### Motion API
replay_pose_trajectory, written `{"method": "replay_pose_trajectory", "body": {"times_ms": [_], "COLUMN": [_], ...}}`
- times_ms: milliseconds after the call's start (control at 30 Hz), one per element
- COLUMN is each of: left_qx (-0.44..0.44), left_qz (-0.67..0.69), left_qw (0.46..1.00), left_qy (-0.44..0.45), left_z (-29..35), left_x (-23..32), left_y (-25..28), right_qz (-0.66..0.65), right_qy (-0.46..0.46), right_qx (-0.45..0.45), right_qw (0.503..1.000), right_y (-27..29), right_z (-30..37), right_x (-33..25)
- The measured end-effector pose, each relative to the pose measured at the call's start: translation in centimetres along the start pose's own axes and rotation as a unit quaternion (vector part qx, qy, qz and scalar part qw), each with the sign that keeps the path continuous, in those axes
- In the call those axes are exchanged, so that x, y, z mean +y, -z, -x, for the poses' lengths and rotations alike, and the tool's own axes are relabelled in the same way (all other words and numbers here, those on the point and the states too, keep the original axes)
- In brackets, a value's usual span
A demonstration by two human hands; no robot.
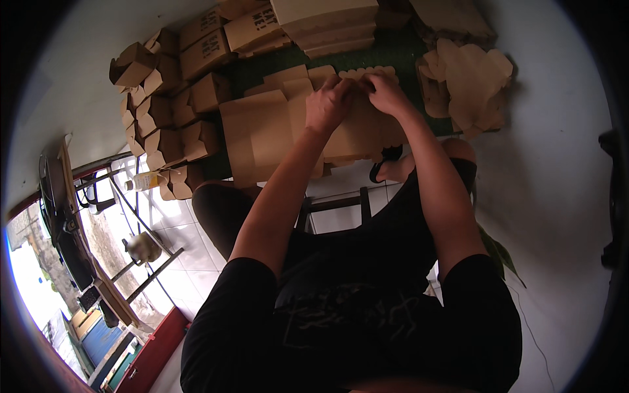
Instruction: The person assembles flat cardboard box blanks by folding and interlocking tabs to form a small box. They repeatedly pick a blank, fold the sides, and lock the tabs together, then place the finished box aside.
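Observation:
Both my hands meet at the far edge of a flat brown cardboard box blank point(367, 134) with scalloped edges. My left hand point(329, 101) is closed, its fingers bent over the cardboard. Beside it, my right hand point(385, 93) is also closed, with its fingertips pinching at the same edge. The exact fold between the fingers is too small to make out. Left of this piece, another flat cardboard blank point(262, 128) lies partly under my left wrist.
Folded brown boxes point(164, 149) stand in rows at the left, with larger printed boxes point(204, 49) behind. Stacked cardboard trays point(324, 26) rise at the back. More scalloped blanks point(475, 82) pile up at the right. A bottle point(142, 181) lies near the left boxes.

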State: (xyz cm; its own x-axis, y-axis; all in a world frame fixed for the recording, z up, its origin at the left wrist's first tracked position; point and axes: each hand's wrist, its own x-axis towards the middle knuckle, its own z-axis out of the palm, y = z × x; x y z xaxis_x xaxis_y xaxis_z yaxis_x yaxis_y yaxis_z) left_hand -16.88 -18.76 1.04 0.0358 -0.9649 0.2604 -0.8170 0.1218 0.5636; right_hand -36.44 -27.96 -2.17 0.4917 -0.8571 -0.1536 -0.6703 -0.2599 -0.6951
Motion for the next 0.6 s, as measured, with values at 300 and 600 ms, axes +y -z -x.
{"method": "replay_pose_trajectory", "body": {"times_ms": [300, 600], "left_qx": [0.036, 0.01], "left_qz": [-0.022, -0.011], "left_qw": [0.999, 1.0], "left_qy": [-0.033, -0.025], "left_z": [-0.1, -0.5], "left_x": [-0.4, -0.2], "left_y": [-1.0, -0.4], "right_qz": [-0.016, -0.078], "right_qy": [0.006, 0.014], "right_qx": [0.014, 0.014], "right_qw": [1.0, 0.997], "right_y": [0.4, 1.9], "right_z": [0.3, 1.3], "right_x": [0.1, -0.5]}}
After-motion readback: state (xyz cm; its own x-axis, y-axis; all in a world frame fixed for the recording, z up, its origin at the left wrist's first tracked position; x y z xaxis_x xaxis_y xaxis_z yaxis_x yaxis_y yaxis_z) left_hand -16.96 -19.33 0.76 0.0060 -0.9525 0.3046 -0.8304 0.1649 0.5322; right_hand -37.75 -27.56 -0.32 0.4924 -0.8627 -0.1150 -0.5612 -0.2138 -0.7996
